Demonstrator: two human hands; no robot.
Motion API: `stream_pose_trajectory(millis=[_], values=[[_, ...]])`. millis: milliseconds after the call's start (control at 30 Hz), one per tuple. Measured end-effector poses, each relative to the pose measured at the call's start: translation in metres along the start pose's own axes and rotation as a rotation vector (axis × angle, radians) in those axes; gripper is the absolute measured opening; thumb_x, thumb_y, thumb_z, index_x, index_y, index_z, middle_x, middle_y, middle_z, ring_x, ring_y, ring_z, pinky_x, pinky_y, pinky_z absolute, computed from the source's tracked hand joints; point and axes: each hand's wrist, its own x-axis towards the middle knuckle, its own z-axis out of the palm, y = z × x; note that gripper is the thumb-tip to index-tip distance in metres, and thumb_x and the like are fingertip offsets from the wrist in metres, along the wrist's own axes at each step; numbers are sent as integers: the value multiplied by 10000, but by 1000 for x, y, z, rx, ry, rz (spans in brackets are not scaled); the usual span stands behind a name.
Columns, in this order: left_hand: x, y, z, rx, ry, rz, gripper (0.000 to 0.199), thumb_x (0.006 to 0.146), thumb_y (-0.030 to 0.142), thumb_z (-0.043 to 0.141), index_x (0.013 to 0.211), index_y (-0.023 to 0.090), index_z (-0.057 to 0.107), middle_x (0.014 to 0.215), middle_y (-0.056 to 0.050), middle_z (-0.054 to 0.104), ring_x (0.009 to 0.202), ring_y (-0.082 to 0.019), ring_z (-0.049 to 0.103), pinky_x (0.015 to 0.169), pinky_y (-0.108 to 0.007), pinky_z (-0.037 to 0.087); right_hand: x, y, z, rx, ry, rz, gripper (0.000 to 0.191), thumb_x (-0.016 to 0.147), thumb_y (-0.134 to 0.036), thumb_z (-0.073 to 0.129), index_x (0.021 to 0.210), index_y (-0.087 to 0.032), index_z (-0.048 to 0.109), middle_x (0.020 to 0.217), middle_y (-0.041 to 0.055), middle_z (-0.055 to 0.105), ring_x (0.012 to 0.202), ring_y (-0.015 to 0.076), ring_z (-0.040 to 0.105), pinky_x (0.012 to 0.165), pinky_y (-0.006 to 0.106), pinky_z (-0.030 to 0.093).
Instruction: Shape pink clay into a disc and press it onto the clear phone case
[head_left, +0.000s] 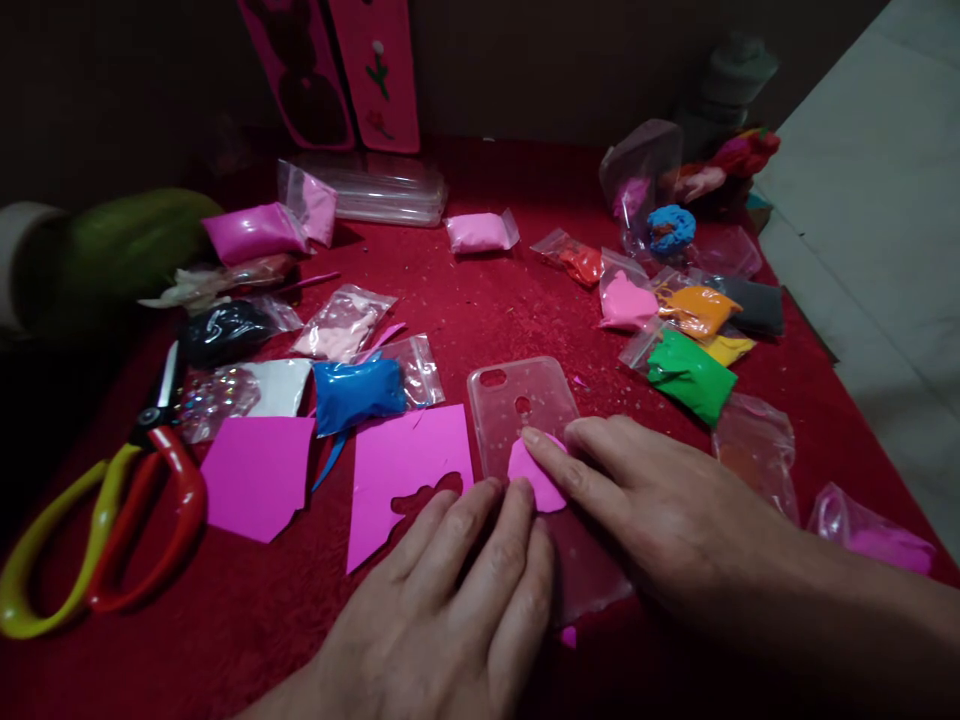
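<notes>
A clear phone case (529,384) lies on the red cloth, partly covered by my hands. A flattened piece of pink clay (538,478) rests on its middle. My right hand (637,490) reaches in from the right and touches the clay's upper edge with an outstretched fingertip; its thumb is hidden. My left hand (465,590) lies palm down with fingers extended, one fingertip at the clay's lower left edge. Left of the case is a pink sheet (405,450) with a cut-out hole, beside a second pink sheet piece (259,475).
Red-and-yellow-handled scissors (112,530) lie partly open at left. Bagged blue clay (358,392) sits above the sheets, and bagged green clay (690,375) among several bags at right. Clear cases (382,190) lie at the back, near decorated pink cases (379,80) standing upright.
</notes>
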Motion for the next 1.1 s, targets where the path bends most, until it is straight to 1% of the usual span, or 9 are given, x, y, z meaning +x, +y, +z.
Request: stream_pose_trajectory(millis=[133,300,433,567,667,833,967,1033,1100], values=[[3,-4,-2,5,-16,40,390,949,231,341,1160,181,665,1190,-23,725,1131,-248,557,912,-352,407,4,1,4,-58,17,2,436,906,-77,378,1272,-56,615,1061,149,669,841,257,635,687,356,558],[6,-3,-4,4,0,28,380,947,236,362,1157,170,673,1190,-48,721,1139,-254,545,910,-360,418,5,2,5,-39,-13,7,468,903,-81,375,1328,-48,569,1052,155,656,847,243,618,707,337,530],[4,0,0,13,-12,18,382,952,237,352,1164,172,663,1216,-55,707,1144,-257,541,926,-362,425,0,1,3,3,-45,0,504,928,-141,386,1421,-95,477,1019,138,629,814,209,563,672,290,457],[-3,2,4,33,0,3,378,970,244,332,1151,190,660,1216,-38,706,1134,-259,550,966,-378,403,-4,0,7,-24,-23,9,466,964,-196,374,1412,-160,495,982,117,599,787,195,505,633,282,356],[-4,3,5,50,50,-7,376,967,229,328,1105,194,676,1170,-32,724,1127,-263,547,981,-383,381,-3,-1,11,-46,-10,17,446,991,-221,340,1403,-191,510,939,102,580,758,189,477,616,292,314],[5,1,2,17,-8,14,364,964,243,357,1123,190,681,1199,-28,713,1131,-260,543,969,-369,389,0,-2,12,-53,6,36,435,991,-217,333,1380,-193,527,920,97,579,768,197,501,616,292,341],[5,1,1,1,22,11,344,963,244,376,1114,183,679,1175,-43,718,1123,-259,550,943,-364,414,-4,1,10,10,15,32,499,950,-196,372,1445,-168,429,1016,119,582,822,199,555,628,262,410],[2,1,2,-9,43,-12,331,961,241,383,1130,176,660,1181,-42,715,1130,-254,547,957,-360,411,-8,3,10,14,46,59,524,940,-163,357,1462,-138,386,1002,122,574,816,191,568,615,242,429],[-2,1,4,-35,72,-58,343,969,235,360,1167,161,630,1201,-45,708,1135,-248,551,986,-361,398,-13,4,9,-2,64,101,496,946,-135,325,1434,-129,416,952,110,564,783,181,571,586,225,433]])
